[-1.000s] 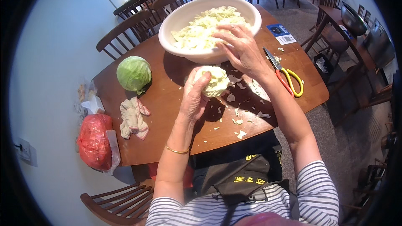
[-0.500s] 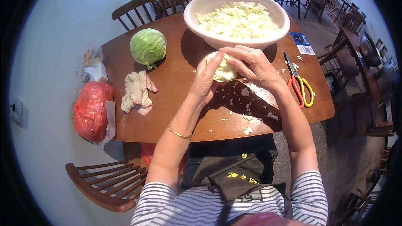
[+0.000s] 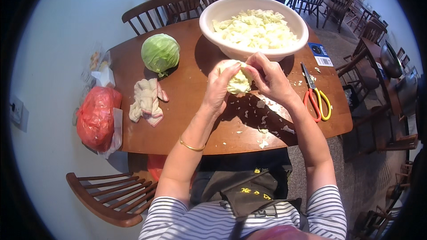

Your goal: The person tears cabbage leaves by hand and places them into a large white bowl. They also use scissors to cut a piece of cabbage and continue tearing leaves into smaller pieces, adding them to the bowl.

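Observation:
A pale chunk of cabbage is held over the table, just in front of the large white bowl. My left hand wraps round its left side. At its upper right, my right hand has thumb and fingers pinched on the edge of the cabbage; whether a piece is coming loose there is hidden. Torn cabbage pieces fill much of the bowl. A whole green cabbage sits on the table to the left. Small cabbage scraps lie scattered below my hands.
Scissors with red and yellow handles lie on the right, near a blue and white card. Cream work gloves and a stuffed red plastic bag are on the left. Wooden chairs stand around the brown table.
My right hand has shifted from lying over the cabbage chunk to pinching its upper right edge. My left hand still holds the chunk. The whole view has shifted slightly.

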A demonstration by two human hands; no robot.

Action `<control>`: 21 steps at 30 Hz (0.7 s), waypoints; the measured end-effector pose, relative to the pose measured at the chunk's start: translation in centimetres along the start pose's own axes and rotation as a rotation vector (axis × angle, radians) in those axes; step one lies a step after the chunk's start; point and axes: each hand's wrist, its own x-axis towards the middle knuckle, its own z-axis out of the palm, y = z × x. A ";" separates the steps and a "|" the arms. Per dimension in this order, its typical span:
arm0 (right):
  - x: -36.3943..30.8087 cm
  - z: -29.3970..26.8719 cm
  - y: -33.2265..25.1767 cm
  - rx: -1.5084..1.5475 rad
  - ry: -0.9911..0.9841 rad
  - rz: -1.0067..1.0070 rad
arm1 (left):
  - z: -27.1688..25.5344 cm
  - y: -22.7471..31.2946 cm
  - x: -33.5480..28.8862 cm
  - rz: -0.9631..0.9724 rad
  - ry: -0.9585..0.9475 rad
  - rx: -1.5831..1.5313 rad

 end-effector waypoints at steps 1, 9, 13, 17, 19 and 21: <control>0.0 -0.1 -0.1 0.030 -0.007 0.011 | -0.1 0.1 -0.1 -0.017 -0.001 0.000; -0.2 -0.7 0.8 0.660 -0.096 0.278 | -1.1 1.3 -0.2 -0.233 -0.170 -0.293; -0.2 -1.1 -0.1 1.102 -0.092 0.301 | -0.8 1.3 -0.4 -0.243 -0.267 -0.486; 0.3 -2.1 -1.9 1.082 0.186 0.214 | -1.5 1.1 -0.2 -0.203 -0.362 -0.500; 0.4 -3.3 -1.1 0.840 0.305 0.010 | -1.0 1.0 -0.2 -0.199 -0.285 -0.447; 0.9 -4.2 0.1 0.423 0.485 -0.075 | 0.1 1.0 -0.4 -0.182 -0.222 -0.390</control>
